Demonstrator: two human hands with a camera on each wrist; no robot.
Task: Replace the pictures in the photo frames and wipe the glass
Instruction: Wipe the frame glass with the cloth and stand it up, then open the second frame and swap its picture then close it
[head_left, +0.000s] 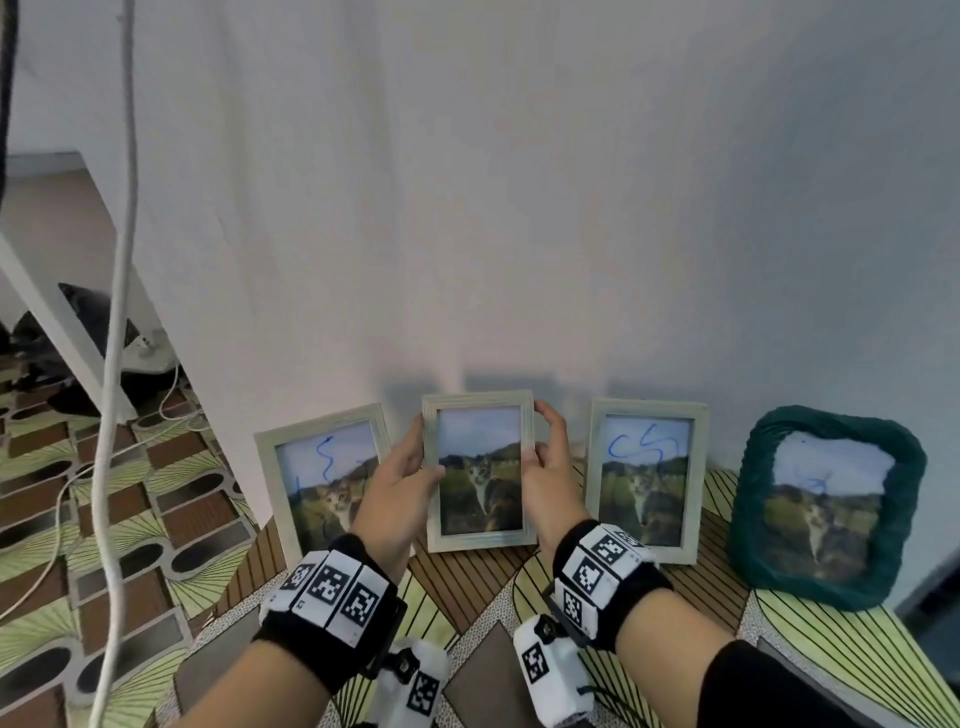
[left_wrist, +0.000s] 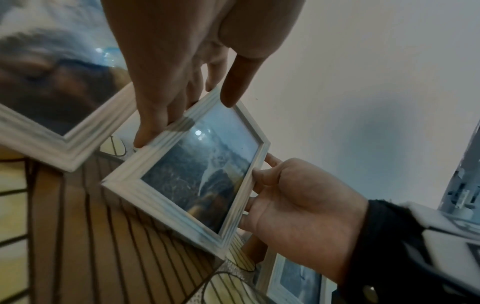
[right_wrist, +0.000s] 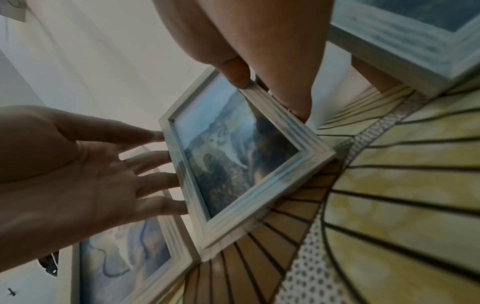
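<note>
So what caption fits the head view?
Both hands hold the middle frame between scribbled frames.

Both forearms reach forward side by side, each with a black wristband. The left hand (head_left: 397, 480) and right hand (head_left: 550, 470) face each other, thumbs in front and fingers (right_wrist: 158, 156) behind, gripping the two sides of a photo frame (head_left: 480, 470).

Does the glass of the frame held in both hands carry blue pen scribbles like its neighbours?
No. In the head view the held frame shows a clean cat picture, while the left frame and right frame bear blue scribbles.
</note>
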